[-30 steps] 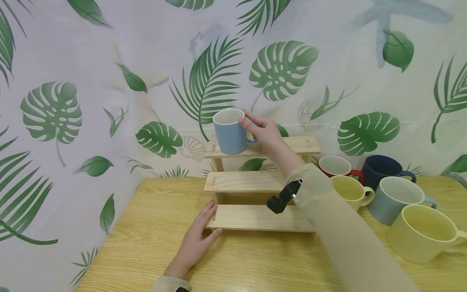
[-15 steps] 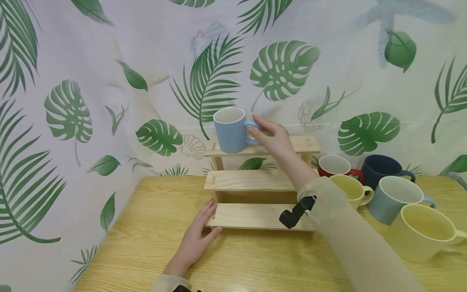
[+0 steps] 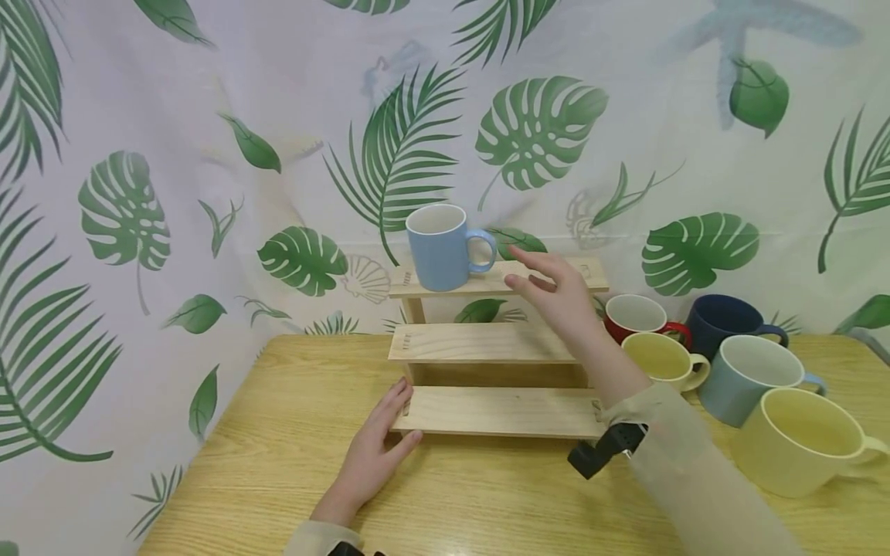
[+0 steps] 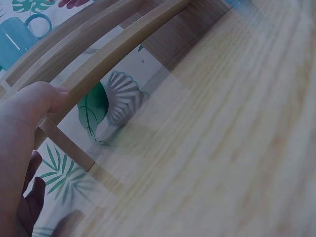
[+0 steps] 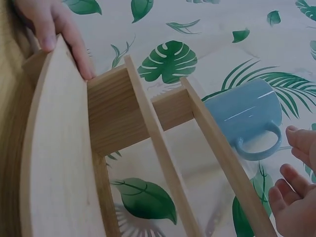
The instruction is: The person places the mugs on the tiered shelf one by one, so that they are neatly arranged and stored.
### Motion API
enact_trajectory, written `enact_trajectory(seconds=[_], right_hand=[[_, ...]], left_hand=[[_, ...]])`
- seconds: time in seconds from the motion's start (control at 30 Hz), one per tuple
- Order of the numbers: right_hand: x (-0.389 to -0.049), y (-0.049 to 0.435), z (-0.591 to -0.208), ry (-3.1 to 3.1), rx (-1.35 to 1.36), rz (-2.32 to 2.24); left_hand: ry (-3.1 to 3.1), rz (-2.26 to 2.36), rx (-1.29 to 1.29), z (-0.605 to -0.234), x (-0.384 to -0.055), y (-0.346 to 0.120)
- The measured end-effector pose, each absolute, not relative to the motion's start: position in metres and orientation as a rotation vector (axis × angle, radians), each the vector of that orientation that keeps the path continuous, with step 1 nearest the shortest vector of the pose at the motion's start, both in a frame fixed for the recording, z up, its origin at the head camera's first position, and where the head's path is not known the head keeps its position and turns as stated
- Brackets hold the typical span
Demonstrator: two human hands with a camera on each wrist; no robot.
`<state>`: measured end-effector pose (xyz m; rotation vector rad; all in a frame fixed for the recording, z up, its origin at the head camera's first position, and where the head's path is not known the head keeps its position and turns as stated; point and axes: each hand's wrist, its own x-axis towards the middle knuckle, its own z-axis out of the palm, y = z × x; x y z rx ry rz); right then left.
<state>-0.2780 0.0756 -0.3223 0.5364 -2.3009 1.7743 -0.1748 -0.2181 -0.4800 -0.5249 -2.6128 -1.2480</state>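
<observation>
A light blue mug (image 3: 439, 255) stands upright at the left end of the top board of a three-tier wooden shelf rack (image 3: 501, 409), its handle pointing right. Just right of that handle is my right hand (image 3: 566, 301), fingers loosely extended and apart from the mug; the right wrist view also shows a gap between fingertips and handle. My left hand (image 3: 371, 455) grips the left end of the lowest board, thumb at the front edge and fingers along the side. Seen from the left wrist, the thumb (image 4: 44, 98) lies against the board's edge.
Several mugs stand on the wooden table (image 3: 278, 432) right of the rack: a red one (image 3: 615, 328), a dark blue one (image 3: 726, 320), a grey-blue one (image 3: 737, 386), a small yellow one (image 3: 653, 359) and a larger yellow one (image 3: 786, 455). A leaf-print cloth (image 3: 278, 77) hangs behind.
My right hand has let go of the light blue mug and drawn back to the right and slightly down. The mug stays on the top board; my left hand has stayed put.
</observation>
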Motion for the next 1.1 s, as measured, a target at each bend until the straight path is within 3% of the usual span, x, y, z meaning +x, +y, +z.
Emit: enact_trajectory(seconds=[1.1], right_hand=[[-0.199,0.145,-0.379,-2.414,0.497,1.547]], left_hand=[[-2.634,-1.275,-0.501,-0.481,-0.175,-0.217]])
